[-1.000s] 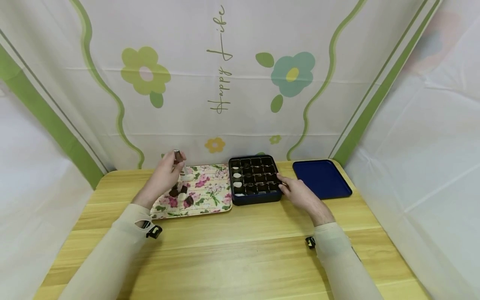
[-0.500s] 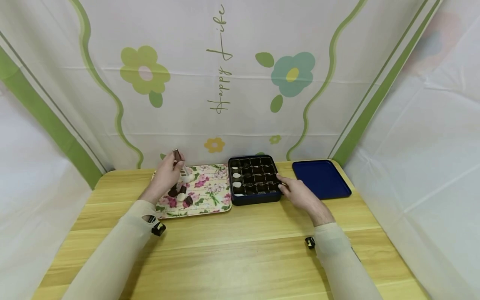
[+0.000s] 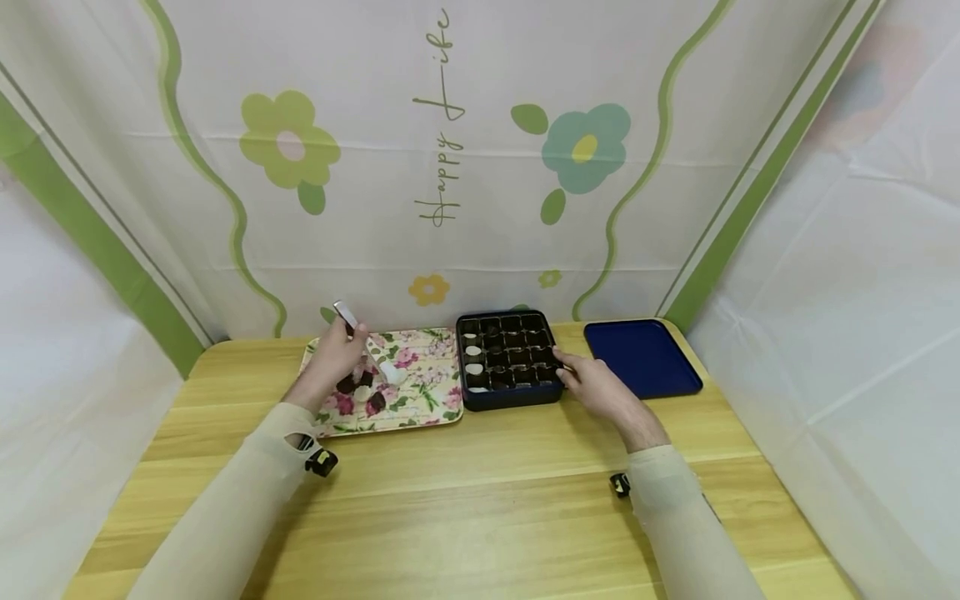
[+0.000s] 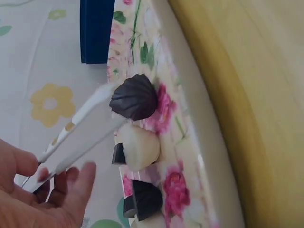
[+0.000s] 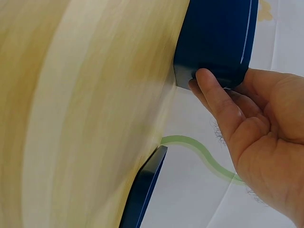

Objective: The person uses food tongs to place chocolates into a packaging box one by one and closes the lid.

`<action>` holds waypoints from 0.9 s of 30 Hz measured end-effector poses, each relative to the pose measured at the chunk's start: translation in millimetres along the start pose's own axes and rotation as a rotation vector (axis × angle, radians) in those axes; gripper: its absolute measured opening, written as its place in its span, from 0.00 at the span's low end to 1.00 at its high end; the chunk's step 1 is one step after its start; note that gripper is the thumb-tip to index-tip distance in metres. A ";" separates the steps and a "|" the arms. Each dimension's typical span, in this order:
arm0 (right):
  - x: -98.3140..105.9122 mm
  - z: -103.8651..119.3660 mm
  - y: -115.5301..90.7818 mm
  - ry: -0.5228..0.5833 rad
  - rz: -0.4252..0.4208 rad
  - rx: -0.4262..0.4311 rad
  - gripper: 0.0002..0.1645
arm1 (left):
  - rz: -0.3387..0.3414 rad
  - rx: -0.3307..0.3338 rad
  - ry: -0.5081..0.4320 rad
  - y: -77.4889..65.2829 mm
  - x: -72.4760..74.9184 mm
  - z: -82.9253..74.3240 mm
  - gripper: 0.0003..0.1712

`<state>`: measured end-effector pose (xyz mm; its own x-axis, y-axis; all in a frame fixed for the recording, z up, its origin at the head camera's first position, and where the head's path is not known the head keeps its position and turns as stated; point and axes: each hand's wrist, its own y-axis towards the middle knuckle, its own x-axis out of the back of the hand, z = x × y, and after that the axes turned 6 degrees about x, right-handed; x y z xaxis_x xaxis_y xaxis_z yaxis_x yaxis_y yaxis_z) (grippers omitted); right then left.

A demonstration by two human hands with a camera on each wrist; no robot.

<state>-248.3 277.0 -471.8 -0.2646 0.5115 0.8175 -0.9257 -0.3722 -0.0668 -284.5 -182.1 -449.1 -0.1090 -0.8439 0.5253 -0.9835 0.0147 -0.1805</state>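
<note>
My left hand (image 3: 335, 354) pinches a pair of tongs (image 3: 347, 315) over the floral tray (image 3: 427, 392). The tongs have pale tips, and whether a white piece sits between them cannot be told. On the tray lie several dark shell-shaped chocolates (image 4: 135, 97) and white chocolates (image 4: 141, 148), just right of the tongs in the left wrist view. At the tray's right stands a dark blue box (image 3: 513, 398) with a divided insert. White pieces fill part of its left column; dark pieces are hard to tell from dark compartments. My right hand (image 3: 592, 385) grips the box's right wall.
A blue lid (image 3: 643, 358) lies flat on the wooden table (image 3: 450, 508), right of the box. Behind stands a white curtain (image 3: 480, 250) with printed flowers, close to the table's back edge. More white curtain hangs at both sides.
The tongs' tips have swung to the right and toward me over the tray, while their handle end has tipped left. My right hand and the box have stayed in place.
</note>
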 end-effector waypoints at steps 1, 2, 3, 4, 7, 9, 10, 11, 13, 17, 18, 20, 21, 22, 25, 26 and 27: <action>-0.1 -0.1 -0.3 -0.001 -0.003 -0.002 0.33 | -0.007 -0.017 -0.012 -0.2 1.1 0.1 0.33; -0.1 -0.3 -0.6 -0.001 -0.003 -0.002 0.33 | -0.019 -0.036 -0.019 -0.3 1.9 -0.1 0.32; -0.2 -0.3 -0.7 -0.001 -0.003 -0.004 0.33 | -0.028 -0.060 -0.017 -0.9 2.8 -0.9 0.30; -0.2 -0.3 -0.8 0.000 -0.003 -0.004 0.33 | -0.045 -0.088 0.004 -1.7 3.3 -1.7 0.28; -0.3 -0.7 -0.6 0.002 -0.004 0.001 0.33 | -0.075 -0.189 0.078 -6.6 2.0 -6.2 0.24; -0.2 -1.0 -0.3 0.001 -0.003 0.006 0.33 | -0.093 -0.263 0.148 -11.1 -2.0 -10.0 0.23; -0.2 -1.0 -0.3 -0.001 -0.003 0.009 0.34 | -0.096 -0.299 0.172 -13.1 -4.8 -11.4 0.22; -0.2 -1.1 -0.3 -0.002 -0.003 0.009 0.34 | -0.100 -0.330 0.193 -15.1 -8.1 -12.8 0.21; -0.3 -0.9 -0.3 -0.004 -0.004 0.009 0.33 | -0.108 -0.374 0.236 -18.3 -15.3 -14.6 0.18; -0.9 -0.6 -0.2 -0.002 -0.005 0.007 0.33 | -0.124 -0.382 0.287 -21.3 -27.3 -14.7 0.15; -1.1 -0.6 -0.1 -0.001 -0.005 0.007 0.33 | -0.124 -0.375 0.293 -21.6 -29.0 -14.6 0.15; -1.4 -0.8 0.0 -0.002 -0.004 0.010 0.33 | -0.128 -0.361 0.298 -21.7 -30.9 -14.9 0.15; -1.5 -0.8 0.1 -0.003 -0.004 0.011 0.33 | -0.128 -0.359 0.296 -21.9 -30.9 -15.4 0.16; -1.5 -1.0 0.2 -0.004 -0.005 0.013 0.33 | -0.128 -0.356 0.292 -22.1 -30.7 -16.1 0.15; -1.6 -1.6 0.6 -0.012 -0.010 0.011 0.33 | -0.127 -0.353 0.285 -23.4 -30.3 -18.9 0.15; -1.4 -2.0 0.6 -0.013 -0.010 0.012 0.33 | -0.121 -0.353 0.285 -23.8 -30.2 -19.9 0.15; -1.4 -2.0 0.8 -0.014 -0.010 0.009 0.33 | -0.114 -0.350 0.284 -24.1 -30.6 -20.5 0.16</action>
<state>-249.2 277.5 -474.1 -0.2515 0.5042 0.8262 -0.9258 -0.3743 -0.0534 -260.4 -145.6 -443.8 0.0152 -0.6713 0.7411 -0.9759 0.1515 0.1573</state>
